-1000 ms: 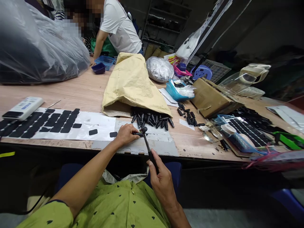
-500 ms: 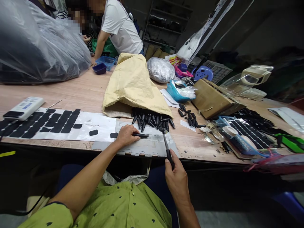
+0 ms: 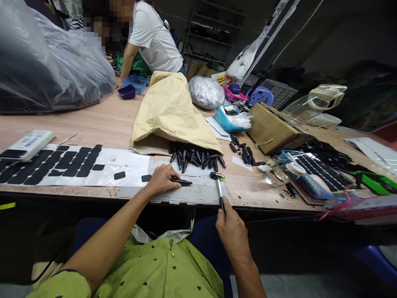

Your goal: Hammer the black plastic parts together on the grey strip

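Observation:
My left hand (image 3: 161,179) pinches a slim black pen-like part (image 3: 181,181) flat against a grey metal plate (image 3: 198,193) at the table's near edge. My right hand (image 3: 232,231) grips the handle of a small hammer (image 3: 218,187); its head rests on the plate to the right of the part. A heap of similar black parts (image 3: 195,157) spills from a tan paper sack (image 3: 170,111) just beyond the plate.
A white sheet with several black pads (image 3: 71,165) lies left, with a white remote (image 3: 26,144) on it. Right stand a cardboard box (image 3: 273,128), a solar panel (image 3: 319,167) and clutter. A person in a white shirt (image 3: 155,37) works at the far side.
My right hand swung the hammer from over the black part to the right and lowered its head onto the plate. My left hand kept holding the part.

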